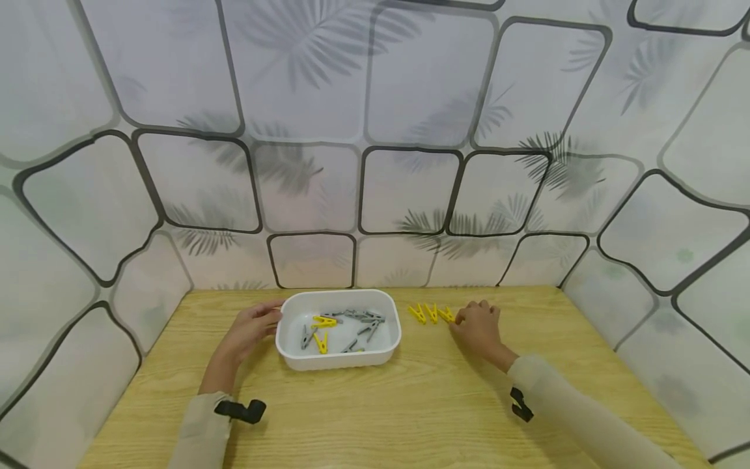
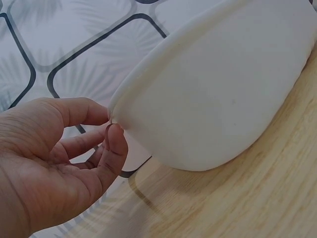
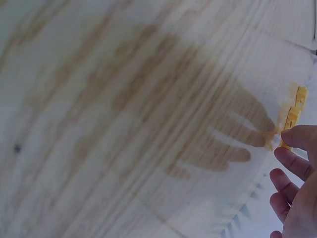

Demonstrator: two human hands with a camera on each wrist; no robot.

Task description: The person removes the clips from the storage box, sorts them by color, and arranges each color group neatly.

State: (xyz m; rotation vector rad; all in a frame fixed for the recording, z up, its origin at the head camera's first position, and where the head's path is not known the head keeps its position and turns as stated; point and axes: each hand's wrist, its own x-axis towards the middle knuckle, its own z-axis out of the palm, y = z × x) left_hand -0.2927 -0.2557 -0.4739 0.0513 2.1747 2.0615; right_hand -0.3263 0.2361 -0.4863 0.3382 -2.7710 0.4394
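Note:
A white plastic tub (image 1: 336,360) stands on the table, and my left hand (image 1: 249,333) is at its left end. In the left wrist view the thumb and forefinger pinch the edge of the tub (image 2: 213,94). Right of the tub, a yellow clothespin (image 1: 416,314) and another yellow clothespin (image 1: 431,312) lie side by side in a short row. At the row's right end my right hand (image 1: 479,330) pinches a third yellow clothespin (image 1: 446,315) between thumb and forefinger, close over the tabletop. The fingers partly hide it in the right wrist view.
Inside the tub lie several grey clothespins (image 1: 372,327) and a few yellow ones, such as a yellow clothespin (image 1: 321,343) near the front. The wooden table (image 1: 375,417) meets a patterned backdrop (image 1: 410,189) behind and at both sides.

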